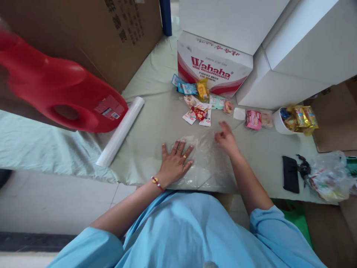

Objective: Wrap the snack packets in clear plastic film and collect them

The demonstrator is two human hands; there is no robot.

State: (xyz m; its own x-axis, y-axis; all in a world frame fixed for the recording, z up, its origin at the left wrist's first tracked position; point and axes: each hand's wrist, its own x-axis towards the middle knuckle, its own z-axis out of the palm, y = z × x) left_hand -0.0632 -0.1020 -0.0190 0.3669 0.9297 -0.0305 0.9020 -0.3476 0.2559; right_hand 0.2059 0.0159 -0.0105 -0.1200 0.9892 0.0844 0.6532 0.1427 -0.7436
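Clear plastic [210, 158] lies beside the spread left hand [176, 163]; can't tell whether blurred right hand [225, 139] grips.

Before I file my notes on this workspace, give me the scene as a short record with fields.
Left hand: palm down, fingers spread, at the clear plastic's left side
Right hand: near the plastic's upper right; contact unclear
Beyond the hands: snack packets, Wahaha box
Left side: white roll, red jug
Right side: white tub, black phone, keys

Cloth-covered desk [152, 130], pale green. Front edge: colourless transparent plastic film [209, 160]. Farther back: white cardboard carton [213, 59], red bands.
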